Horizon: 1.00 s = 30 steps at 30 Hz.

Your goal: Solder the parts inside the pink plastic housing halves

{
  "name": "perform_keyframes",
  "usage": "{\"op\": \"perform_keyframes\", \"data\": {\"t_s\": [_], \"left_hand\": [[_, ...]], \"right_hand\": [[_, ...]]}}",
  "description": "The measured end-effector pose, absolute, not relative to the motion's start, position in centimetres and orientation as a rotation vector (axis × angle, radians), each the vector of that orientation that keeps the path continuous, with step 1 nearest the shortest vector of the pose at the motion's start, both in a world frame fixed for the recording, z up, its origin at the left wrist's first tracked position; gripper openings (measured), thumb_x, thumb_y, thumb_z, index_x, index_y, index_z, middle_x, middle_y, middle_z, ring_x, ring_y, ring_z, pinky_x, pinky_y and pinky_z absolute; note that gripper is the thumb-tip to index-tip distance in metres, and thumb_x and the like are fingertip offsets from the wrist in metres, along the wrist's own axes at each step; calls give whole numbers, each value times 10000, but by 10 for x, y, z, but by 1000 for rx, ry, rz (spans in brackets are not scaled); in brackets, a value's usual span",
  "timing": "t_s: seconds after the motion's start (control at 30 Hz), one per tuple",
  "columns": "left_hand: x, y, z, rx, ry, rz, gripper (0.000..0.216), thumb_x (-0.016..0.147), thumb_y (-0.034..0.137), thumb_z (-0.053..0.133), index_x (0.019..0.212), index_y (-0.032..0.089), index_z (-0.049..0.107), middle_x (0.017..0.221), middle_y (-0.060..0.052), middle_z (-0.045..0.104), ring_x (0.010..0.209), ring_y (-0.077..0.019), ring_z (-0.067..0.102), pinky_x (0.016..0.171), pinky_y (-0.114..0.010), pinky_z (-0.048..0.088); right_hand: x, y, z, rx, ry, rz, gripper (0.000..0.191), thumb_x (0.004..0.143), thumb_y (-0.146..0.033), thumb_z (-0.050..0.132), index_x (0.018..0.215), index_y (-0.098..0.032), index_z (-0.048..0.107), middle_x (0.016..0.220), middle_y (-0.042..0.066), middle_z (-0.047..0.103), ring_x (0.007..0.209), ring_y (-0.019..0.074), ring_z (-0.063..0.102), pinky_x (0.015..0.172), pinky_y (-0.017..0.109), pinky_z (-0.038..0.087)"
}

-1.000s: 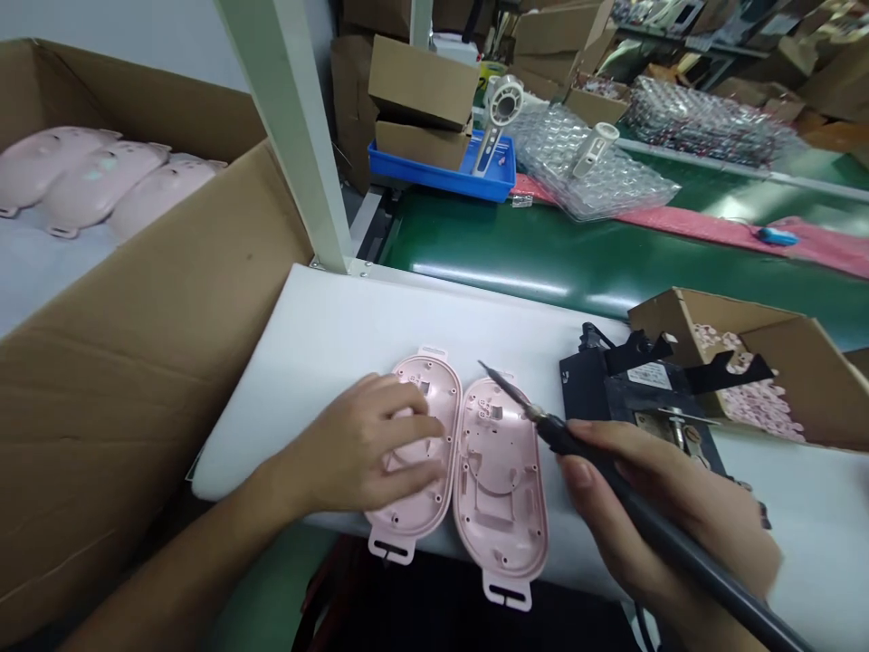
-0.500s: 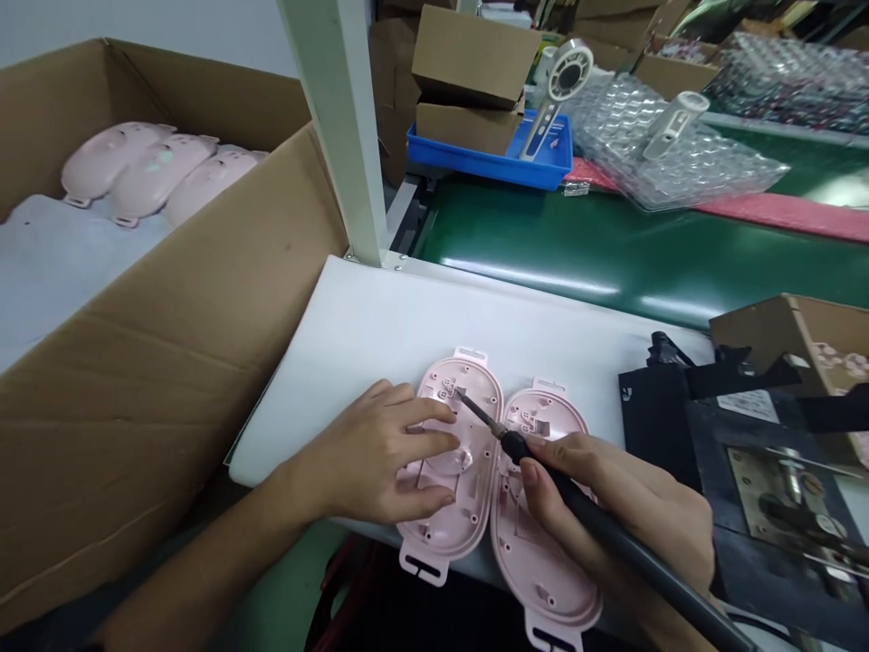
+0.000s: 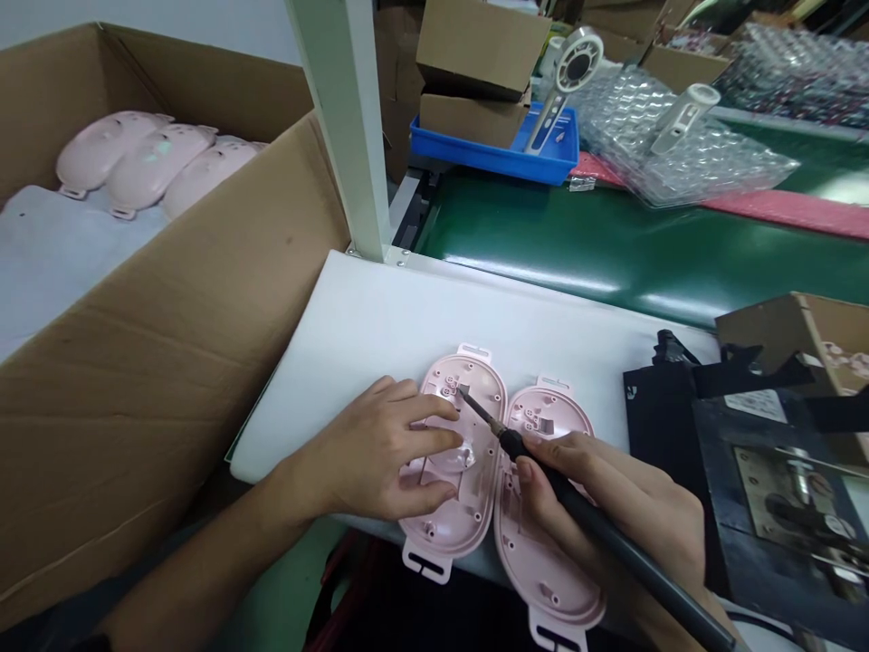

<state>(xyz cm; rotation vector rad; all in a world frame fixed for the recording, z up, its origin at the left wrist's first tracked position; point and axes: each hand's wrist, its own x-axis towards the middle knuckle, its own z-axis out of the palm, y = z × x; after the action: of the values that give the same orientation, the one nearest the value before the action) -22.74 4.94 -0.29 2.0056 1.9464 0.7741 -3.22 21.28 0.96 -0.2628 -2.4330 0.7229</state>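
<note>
Two pink oval plastic shells lie inner side up on a white foam pad [image 3: 380, 317]. My left hand [image 3: 380, 453] rests flat on the left shell [image 3: 468, 507], fingers spread, pressing it down. My right hand [image 3: 611, 516] is closed round a black soldering iron [image 3: 611, 543]. The iron's thin tip [image 3: 465, 397] touches a small part near the top of the left shell. The right shell [image 3: 543, 561] lies partly under my right hand.
A big cardboard box [image 3: 169, 299] at the left holds more pink shells [image 3: 156, 163]. A black fixture [image 3: 747, 471] stands at the right beside a small carton [image 3: 801, 326]. Behind run a green conveyor belt [image 3: 577, 244], a blue tray [image 3: 495, 154] and bubble wrap [image 3: 679, 145].
My right hand brought the iron from above the right shell to the top of the left shell. In the last half second the tip stays there and the left hand holds still.
</note>
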Motion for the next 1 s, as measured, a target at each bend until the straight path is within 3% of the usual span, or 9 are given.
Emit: {"op": "perform_keyframes", "data": {"t_s": [0.5, 1.0], "left_hand": [[-228, 48, -4, 1994, 1943, 776, 284, 878, 391, 668, 1091, 220, 747, 1255, -56, 687, 947, -226, 594, 822, -385, 421], [-228, 49, -3, 1975, 1928, 771, 266, 871, 381, 667, 1062, 216, 750, 1248, -46, 691, 949, -219, 597, 829, -386, 429]], "right_hand": [[-32, 213, 9, -184, -2469, 647, 165, 883, -110, 710, 1023, -183, 662, 794, 21, 701, 665, 117, 667, 640, 224, 554], [-33, 218, 8, -98, -2459, 683, 176, 874, -90, 708, 1028, -155, 652, 741, 12, 652, 598, 99, 599, 576, 215, 502]]}}
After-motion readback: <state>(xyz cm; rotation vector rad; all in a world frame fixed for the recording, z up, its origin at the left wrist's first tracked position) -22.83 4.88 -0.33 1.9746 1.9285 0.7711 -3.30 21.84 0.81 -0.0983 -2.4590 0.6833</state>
